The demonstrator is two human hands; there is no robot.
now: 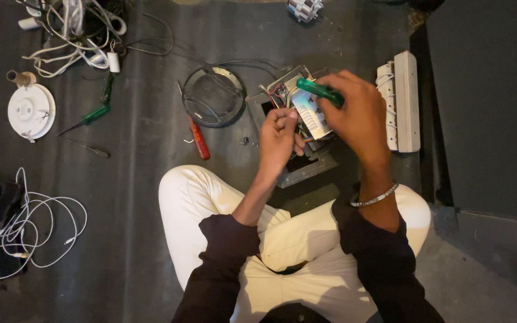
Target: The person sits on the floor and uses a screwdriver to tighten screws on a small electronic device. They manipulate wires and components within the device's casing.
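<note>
I sit cross-legged on a dark floor. My right hand (357,113) grips a green-handled screwdriver (319,91), its tip pointing down into a grey square metal frame (306,170) with a white circuit module (312,113) and coloured wires (277,93) inside. My left hand (277,139) rests on the module's lower left edge, fingers curled around it, steadying it. The screwdriver's tip is hidden behind the module and my hands.
On the floor lie a red-handled screwdriver (199,139), a green-handled screwdriver (88,118), a dark round ring (213,96), a white round fitting (30,110), a tangle of white cables (73,30), a loose white cord (28,230) and a white power strip (407,98).
</note>
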